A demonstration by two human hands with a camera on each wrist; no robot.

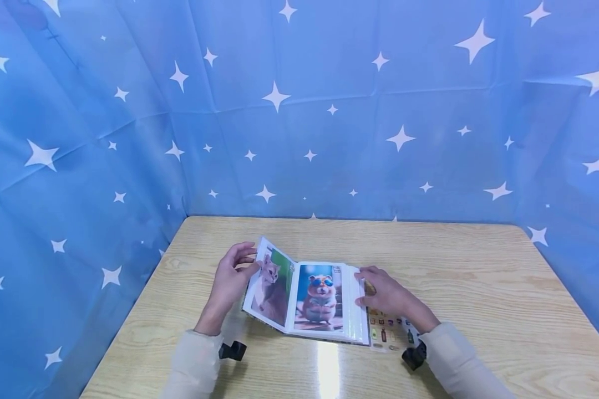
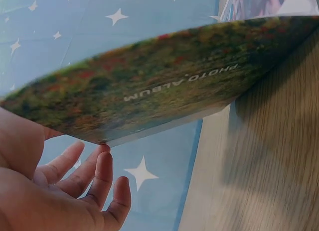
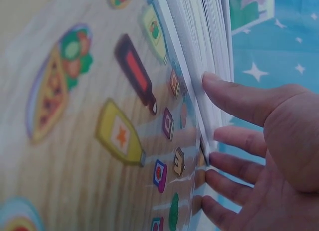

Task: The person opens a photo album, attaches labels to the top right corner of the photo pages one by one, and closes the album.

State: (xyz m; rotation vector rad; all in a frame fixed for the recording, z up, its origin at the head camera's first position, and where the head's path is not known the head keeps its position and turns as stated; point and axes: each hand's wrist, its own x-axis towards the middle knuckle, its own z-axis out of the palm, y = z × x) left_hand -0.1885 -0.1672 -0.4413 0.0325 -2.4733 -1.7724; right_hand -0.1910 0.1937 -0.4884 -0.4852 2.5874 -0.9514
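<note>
A photo album (image 1: 355,305) lies open on the table, its left side raised at a slant. On its left page is a cat photo (image 1: 274,288); on the right page is a hamster photo with blue sunglasses (image 1: 319,299). My left hand (image 1: 232,277) holds the outer edge of the raised cover (image 2: 164,86), thumb on the page side; the left wrist view shows the other fingers loosely bent below it. My right hand (image 1: 386,291) rests at the right edge of the page stack (image 3: 197,42), thumb and fairly straight fingertips touching the page edges.
A clear sticker sheet (image 1: 379,335) with food and bottle pictures lies on the wooden table (image 1: 479,277), partly under my right hand and beside the album. A blue star-patterned curtain (image 1: 329,138) hangs behind and along the sides of the table.
</note>
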